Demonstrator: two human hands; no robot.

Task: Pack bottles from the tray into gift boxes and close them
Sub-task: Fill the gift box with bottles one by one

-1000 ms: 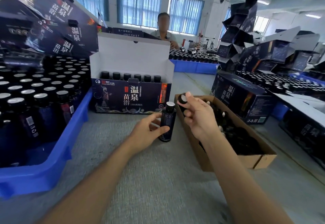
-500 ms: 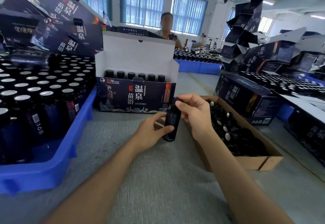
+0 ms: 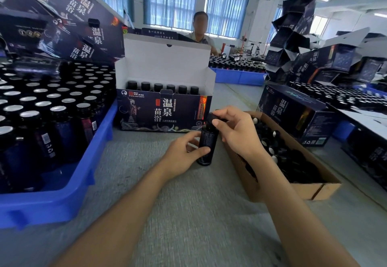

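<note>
Nearby, blue tray left, gift box behind bottle, carton right.

The left forearm and right forearm, both bare, reach in from the lower edge and converge toward the middle. The left hand lies palm inward, its thumb and fingers curled round the body of a small dark bottle. The right hand arches over from the right, its fingertips pinching the cap from above.
</note>
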